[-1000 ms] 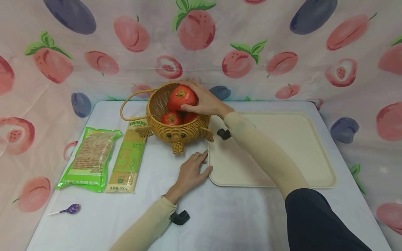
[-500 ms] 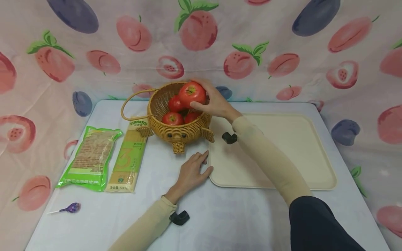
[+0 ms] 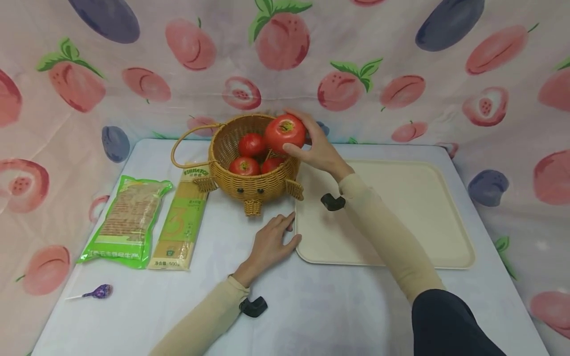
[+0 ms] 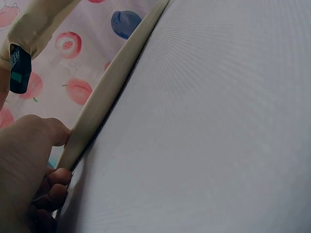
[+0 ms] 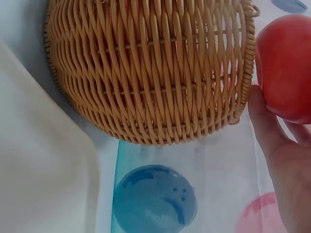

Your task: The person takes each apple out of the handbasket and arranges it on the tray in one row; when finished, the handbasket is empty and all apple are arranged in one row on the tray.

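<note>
My right hand grips a red apple over the right rim of a wicker basket with an animal face. Several more red apples lie inside it. In the right wrist view, thumb and fingers hold the apple just beyond the woven wall. My left hand rests on the table beside the cream tray, thumb and index finger at its left edge. The left wrist view shows the thumb against the tray's rim, the other fingers bent below.
Left of the basket lie a green-edged food bag and a noodle packet, whose top end is partly under the basket's ear. A purple lollipop lies near the left table edge. Behind hangs a fruit-print cloth.
The right hand has carried the apple rightward from the basket's middle to its right rim, uncovering another apple inside. The left hand has stayed at the tray's edge.
</note>
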A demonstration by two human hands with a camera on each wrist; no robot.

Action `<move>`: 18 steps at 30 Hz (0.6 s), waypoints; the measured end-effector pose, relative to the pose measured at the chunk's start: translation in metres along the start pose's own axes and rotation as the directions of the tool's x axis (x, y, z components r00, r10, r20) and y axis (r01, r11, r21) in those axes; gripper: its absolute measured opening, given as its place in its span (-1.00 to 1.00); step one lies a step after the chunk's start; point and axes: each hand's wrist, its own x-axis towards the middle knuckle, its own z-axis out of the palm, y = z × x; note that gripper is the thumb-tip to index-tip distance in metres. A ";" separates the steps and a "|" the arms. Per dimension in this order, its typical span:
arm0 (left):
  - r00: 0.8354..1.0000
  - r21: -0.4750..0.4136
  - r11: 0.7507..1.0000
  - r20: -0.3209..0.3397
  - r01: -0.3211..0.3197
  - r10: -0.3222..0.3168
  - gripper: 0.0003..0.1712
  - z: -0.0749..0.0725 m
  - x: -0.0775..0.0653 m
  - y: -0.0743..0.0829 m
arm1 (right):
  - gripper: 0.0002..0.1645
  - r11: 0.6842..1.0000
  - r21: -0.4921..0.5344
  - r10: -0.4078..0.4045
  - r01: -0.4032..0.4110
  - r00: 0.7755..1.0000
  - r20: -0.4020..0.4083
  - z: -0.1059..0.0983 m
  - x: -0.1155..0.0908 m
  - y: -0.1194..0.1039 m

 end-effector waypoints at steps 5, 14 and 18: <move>1.000 0.002 1.000 0.005 0.005 -0.005 -0.36 0.000 0.000 0.000 | -0.15 0.999 0.030 0.012 -0.011 0.999 -0.042 -0.003 -0.006 0.003; 1.000 0.004 1.000 0.001 0.001 -0.001 -0.36 0.000 0.000 0.000 | -0.15 0.999 0.050 0.019 -0.015 0.997 -0.078 -0.007 -0.018 0.008; 1.000 0.002 1.000 -0.007 0.000 0.000 -0.36 0.001 -0.001 0.000 | -0.17 0.998 0.062 0.026 -0.021 0.996 -0.083 -0.007 -0.026 0.012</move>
